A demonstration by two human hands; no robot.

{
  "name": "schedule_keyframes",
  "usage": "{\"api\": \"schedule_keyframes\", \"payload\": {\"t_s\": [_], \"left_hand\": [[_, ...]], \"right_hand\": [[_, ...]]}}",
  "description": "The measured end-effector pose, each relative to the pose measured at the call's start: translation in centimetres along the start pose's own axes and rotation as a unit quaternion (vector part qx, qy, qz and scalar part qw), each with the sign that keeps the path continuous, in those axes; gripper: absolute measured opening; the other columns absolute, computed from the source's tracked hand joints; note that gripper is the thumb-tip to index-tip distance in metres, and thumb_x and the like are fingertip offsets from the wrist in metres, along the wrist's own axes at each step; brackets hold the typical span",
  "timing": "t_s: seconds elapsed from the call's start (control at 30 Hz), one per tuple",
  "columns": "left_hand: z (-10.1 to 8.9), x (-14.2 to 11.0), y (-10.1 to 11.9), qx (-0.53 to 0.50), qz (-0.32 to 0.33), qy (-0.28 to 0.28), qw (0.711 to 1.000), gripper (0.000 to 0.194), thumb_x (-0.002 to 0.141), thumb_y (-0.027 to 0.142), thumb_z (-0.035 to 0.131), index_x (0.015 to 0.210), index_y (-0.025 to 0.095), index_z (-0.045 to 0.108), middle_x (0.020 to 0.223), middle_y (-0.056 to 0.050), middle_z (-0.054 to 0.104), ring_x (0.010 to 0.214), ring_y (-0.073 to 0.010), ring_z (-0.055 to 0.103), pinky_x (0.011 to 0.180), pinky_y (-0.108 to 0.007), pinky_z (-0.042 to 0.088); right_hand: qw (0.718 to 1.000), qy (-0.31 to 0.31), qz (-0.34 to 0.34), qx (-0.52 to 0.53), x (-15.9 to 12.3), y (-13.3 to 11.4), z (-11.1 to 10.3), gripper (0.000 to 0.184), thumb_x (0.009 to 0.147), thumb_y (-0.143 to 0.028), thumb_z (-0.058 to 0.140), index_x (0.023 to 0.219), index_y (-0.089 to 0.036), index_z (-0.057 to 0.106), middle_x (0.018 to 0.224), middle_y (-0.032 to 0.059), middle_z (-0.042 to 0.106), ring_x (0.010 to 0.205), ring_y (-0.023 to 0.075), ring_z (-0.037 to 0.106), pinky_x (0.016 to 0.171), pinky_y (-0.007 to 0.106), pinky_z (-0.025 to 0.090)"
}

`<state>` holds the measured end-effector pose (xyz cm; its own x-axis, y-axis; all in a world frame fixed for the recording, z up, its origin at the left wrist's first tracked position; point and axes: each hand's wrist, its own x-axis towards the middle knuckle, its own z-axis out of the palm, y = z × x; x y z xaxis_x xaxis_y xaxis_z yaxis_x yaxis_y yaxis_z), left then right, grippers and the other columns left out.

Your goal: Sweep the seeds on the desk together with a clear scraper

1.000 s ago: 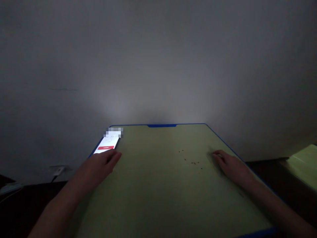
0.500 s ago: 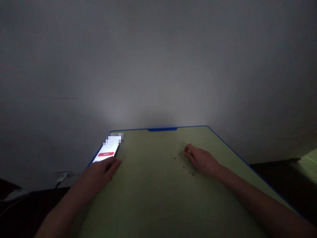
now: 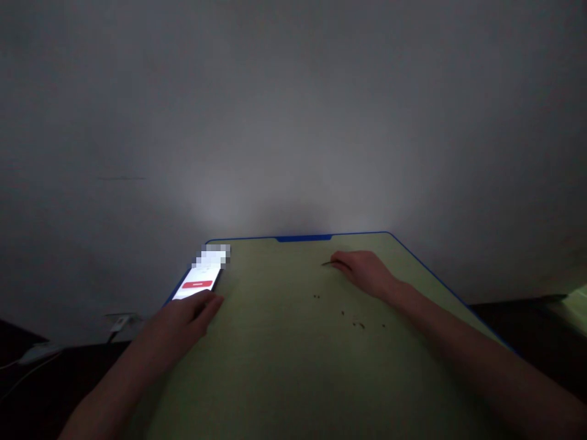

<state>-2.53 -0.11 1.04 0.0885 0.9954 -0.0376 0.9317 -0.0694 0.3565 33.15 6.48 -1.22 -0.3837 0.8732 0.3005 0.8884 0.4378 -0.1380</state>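
Observation:
My right hand [image 3: 360,269] is closed in a pinch on a thin dark strip [image 3: 326,263], whose tip pokes out to the left of the fingertips. What the strip is, I cannot make out. Several tiny dark bits [image 3: 358,325] lie scattered on the table [image 3: 257,366] below and left of that hand. At the near end of a lit phone [image 3: 199,278] rests my left hand [image 3: 190,315], with its fingers curled under. Whether anything is inside those fingers is hidden. The phone's white screen has a red button, and its top part is blurred.
The pale tabletop has a blue rim [image 3: 305,238] and stands against a grey wall [image 3: 293,122]. To the left, a white plug [image 3: 120,324] sits at the wall, with a cable lower down. A lit pale surface [image 3: 578,302] shows at the far right. The room is dim.
My right hand has moved up and to the left, away from the dark bits, and more of them show. The thin strip in its fingers is clearer. My left hand stays put.

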Motion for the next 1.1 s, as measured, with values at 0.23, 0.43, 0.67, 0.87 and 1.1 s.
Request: {"api": "schedule_keyframes", "payload": {"t_s": [0.23,0.43,0.67,0.87,1.1], "left_hand": [[0.0,-0.1,0.1,-0.006,-0.003,0.0,1.0,0.046,0.082,0.057,0.031,0.077,0.021,0.06,0.066,-0.001,0.064,0.062,-0.0179,0.058,0.058,-0.027,0.038],[0.1,0.1,0.1,-0.007,-0.003,-0.015,1.0,0.046,0.082,0.057,0.031,0.076,0.021,0.059,0.066,-0.001,0.063,0.062,-0.0185,0.057,0.06,-0.027,0.038],[0.3,0.3,-0.1,-0.006,-0.005,-0.022,1.0,0.048,0.083,0.059,0.029,0.076,0.02,0.057,0.065,0.0,0.06,0.063,-0.0189,0.056,0.061,-0.028,0.038],[0.5,0.7,-0.6,0.003,-0.004,-0.027,1.0,0.049,0.081,0.061,0.028,0.077,0.021,0.057,0.065,0.0,0.06,0.065,-0.0201,0.057,0.062,-0.029,0.038],[0.1,0.2,0.5,-0.024,0.009,-0.018,1.0,0.043,0.084,0.056,0.033,0.077,0.021,0.056,0.064,0.001,0.06,0.066,-0.0189,0.056,0.064,-0.028,0.039]], "right_hand": [[0.989,-0.058,-0.121,0.067,-2.6,-1.1,1.2,0.035,0.085,-0.01,0.048,0.108,-0.027,0.068,0.108,-0.0007,0.071,0.098,0.0161,0.064,0.086,0.028,0.046],[0.971,-0.067,-0.176,0.145,-7.9,0.3,-0.4,0.038,0.085,-0.006,0.047,0.109,-0.028,0.067,0.108,0.0008,0.07,0.103,0.016,0.062,0.099,0.038,0.038],[0.986,-0.026,-0.034,0.163,-11.3,2.5,-3.6,0.03,0.09,-0.021,0.044,0.106,-0.026,0.069,0.106,0.0041,0.07,0.097,0.0181,0.064,0.083,0.032,0.049],[0.952,-0.054,0.192,0.231,-11.5,6.0,-3.0,0.032,0.079,-0.029,0.053,0.105,-0.015,0.066,0.074,0.0044,0.068,0.062,0.0173,0.062,0.056,0.029,0.049],[0.959,-0.057,0.182,0.208,-11.3,3.8,-1.2,0.024,0.08,-0.028,0.053,0.098,-0.016,0.064,0.068,0.0014,0.064,0.059,0.0158,0.057,0.054,0.027,0.043]]}}
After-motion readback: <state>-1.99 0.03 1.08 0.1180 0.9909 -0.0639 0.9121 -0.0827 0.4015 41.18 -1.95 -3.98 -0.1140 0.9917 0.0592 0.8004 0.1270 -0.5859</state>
